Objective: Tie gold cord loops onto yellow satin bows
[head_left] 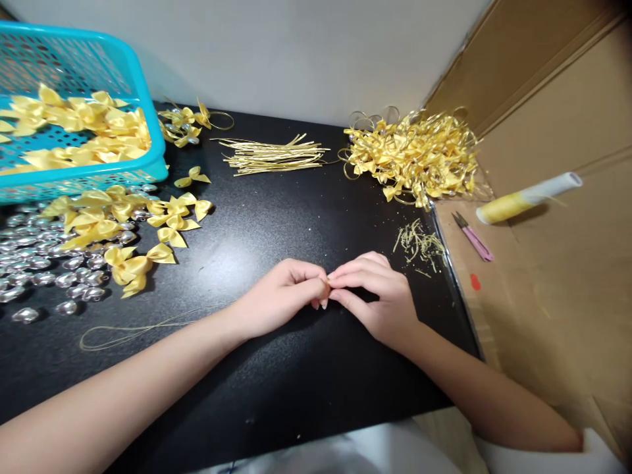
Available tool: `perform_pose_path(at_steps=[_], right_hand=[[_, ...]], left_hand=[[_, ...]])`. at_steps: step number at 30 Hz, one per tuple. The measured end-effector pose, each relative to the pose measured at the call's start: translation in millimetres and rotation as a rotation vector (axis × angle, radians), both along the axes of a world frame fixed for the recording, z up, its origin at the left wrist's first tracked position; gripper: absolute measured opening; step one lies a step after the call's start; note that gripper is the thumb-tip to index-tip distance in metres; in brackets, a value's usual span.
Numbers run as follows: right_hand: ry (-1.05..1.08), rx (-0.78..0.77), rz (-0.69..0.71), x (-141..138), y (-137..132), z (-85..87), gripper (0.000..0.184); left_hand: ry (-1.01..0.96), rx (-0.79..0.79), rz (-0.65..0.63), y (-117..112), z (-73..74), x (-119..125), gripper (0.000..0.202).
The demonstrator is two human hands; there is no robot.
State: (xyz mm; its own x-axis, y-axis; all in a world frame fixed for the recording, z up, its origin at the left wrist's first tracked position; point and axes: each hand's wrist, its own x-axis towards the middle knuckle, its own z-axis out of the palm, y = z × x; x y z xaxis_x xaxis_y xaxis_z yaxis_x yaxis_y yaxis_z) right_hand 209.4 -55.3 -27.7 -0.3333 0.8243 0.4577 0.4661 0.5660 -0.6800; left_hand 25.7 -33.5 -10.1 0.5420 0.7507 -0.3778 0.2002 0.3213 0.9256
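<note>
Over the middle of the black table, my left hand and my right hand meet fingertip to fingertip, both closed in a pinch. Whatever sits between the fingers is tiny and mostly hidden. A thin pale thread lies looped on the table and runs behind my left wrist; I cannot tell whether its end reaches my fingers. Left of my hands are yellow ribbon bows and silver heart-like beads. Beyond my hands lies a bundle of gold cords.
A turquoise basket of yellow bows stands at the back left. At the back right rises a heap of bows with gold loops. Cord clippings, pink-handled thread snips and a yellow thread spool lie rightward, beside cardboard.
</note>
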Motion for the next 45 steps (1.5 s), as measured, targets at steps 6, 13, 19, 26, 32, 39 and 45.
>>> perform_pose_path(at_steps=[6, 13, 19, 26, 32, 39, 45], right_hand=[[0.025, -0.040, 0.045, 2, 6, 0.3, 0.010], [-0.120, -0.135, 0.126, 5, 5, 4.3, 0.012], [-0.092, -0.233, 0.211, 10, 6, 10.6, 0.013], [-0.080, -0.290, 0.196, 18, 9, 16.1, 0.010], [-0.089, -0.255, 0.209, 19, 10, 16.6, 0.009], [0.028, -0.156, 0.126, 20, 11, 10.5, 0.036], [0.119, -0.070, 0.092, 12, 8, 4.2, 0.008]], left_hand=[[-0.016, 0.014, -0.047, 0, -1.9, -1, 0.021], [-0.017, 0.024, -0.050, 0, -1.5, 0, 0.020], [0.014, 0.062, 0.026, -2, -0.4, -1, 0.020], [-0.033, 0.007, 0.084, -7, -7.5, -2, 0.024], [-0.005, 0.037, 0.120, -11, -7.6, 1, 0.024], [-0.002, 0.050, 0.168, -11, -5.6, 2, 0.024], [0.006, 0.023, 0.158, -10, -7.6, 0, 0.026]])
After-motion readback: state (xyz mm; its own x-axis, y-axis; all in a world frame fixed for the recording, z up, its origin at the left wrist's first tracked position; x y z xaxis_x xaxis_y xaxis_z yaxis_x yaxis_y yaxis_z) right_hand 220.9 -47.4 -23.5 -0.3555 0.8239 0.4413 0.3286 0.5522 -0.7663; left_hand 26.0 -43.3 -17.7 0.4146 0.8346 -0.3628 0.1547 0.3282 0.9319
